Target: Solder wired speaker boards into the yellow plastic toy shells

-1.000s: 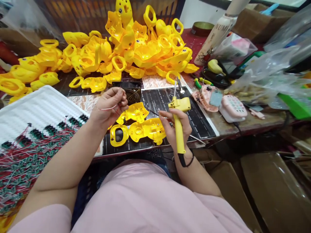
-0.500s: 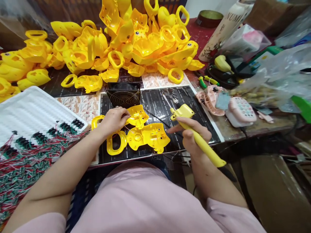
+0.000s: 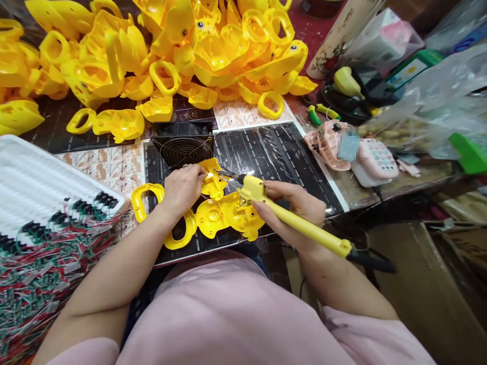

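My right hand (image 3: 294, 210) grips a yellow soldering iron (image 3: 304, 223) with a black cable end, its thin metal tip pointing left. The tip reaches over the upper yellow plastic shell half (image 3: 213, 187), near small parts inside it; contact is unclear. At that shell's left edge, my left hand (image 3: 183, 188) has thumb and fingers pinched together. What they hold is too small to make out. The other shell half (image 3: 213, 217) lies open-side up just below, with a ring handle (image 3: 180, 243) at its left. A thin wire runs between the halves.
A black fan (image 3: 184, 147) stands behind the shells. Yellow duck-like shells (image 3: 220, 56) are heaped at the back. At left, a white ribbed tray (image 3: 45, 177) borders many wired circuit boards (image 3: 49, 284). A pink toy phone (image 3: 375, 162) and plastic bags lie at right.
The soldering iron has swung left and turned, bringing its tip over the upper shell half. My left hand stays pinched at that shell. The camera view has shifted slightly.
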The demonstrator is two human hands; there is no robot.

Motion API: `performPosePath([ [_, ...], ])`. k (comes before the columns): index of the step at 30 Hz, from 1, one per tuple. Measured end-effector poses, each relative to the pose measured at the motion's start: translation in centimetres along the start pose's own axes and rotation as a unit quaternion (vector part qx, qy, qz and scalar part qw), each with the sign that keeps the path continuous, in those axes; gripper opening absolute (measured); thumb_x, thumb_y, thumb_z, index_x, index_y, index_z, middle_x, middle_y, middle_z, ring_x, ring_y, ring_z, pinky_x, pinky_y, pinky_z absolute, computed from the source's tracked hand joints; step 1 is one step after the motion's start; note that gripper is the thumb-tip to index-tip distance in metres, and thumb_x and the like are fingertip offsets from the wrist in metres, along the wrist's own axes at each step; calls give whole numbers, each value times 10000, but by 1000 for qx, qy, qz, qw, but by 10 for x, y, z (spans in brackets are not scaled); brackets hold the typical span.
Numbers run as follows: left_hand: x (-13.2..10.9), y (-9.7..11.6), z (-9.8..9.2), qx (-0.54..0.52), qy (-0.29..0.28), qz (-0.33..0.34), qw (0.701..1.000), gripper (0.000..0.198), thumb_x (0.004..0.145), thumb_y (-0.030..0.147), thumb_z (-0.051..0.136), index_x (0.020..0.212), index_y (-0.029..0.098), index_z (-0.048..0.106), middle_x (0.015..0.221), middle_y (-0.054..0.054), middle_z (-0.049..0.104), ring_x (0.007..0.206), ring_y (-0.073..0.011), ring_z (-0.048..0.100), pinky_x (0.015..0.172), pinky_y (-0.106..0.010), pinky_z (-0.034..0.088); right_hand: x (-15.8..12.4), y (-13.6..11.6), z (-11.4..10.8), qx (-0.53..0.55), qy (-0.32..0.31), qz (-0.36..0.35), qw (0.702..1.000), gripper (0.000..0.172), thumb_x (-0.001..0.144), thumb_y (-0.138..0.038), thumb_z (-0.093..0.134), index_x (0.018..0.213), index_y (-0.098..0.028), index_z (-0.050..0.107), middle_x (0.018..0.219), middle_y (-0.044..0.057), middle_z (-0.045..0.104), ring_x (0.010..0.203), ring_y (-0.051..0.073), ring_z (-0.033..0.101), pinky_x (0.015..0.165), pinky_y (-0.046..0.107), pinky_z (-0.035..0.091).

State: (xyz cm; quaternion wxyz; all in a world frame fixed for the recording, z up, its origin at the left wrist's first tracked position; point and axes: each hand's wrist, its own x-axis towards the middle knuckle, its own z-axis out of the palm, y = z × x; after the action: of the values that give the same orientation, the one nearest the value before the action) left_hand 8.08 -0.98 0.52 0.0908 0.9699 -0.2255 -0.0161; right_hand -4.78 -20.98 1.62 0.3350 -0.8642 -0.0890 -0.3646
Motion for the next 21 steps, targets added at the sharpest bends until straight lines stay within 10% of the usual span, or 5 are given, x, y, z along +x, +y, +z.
performPosePath([
  [21, 7, 7, 0, 35, -32, -33, 998, 330, 974, 348, 466, 1136, 196, 709, 988, -149, 765, 956, -358, 727, 760, -402, 510, 5, -1, 23, -33, -18, -105, 994, 166, 879, -275, 739, 826, -220, 591, 678, -20, 708, 574, 122, 680, 557, 221, 572],
])
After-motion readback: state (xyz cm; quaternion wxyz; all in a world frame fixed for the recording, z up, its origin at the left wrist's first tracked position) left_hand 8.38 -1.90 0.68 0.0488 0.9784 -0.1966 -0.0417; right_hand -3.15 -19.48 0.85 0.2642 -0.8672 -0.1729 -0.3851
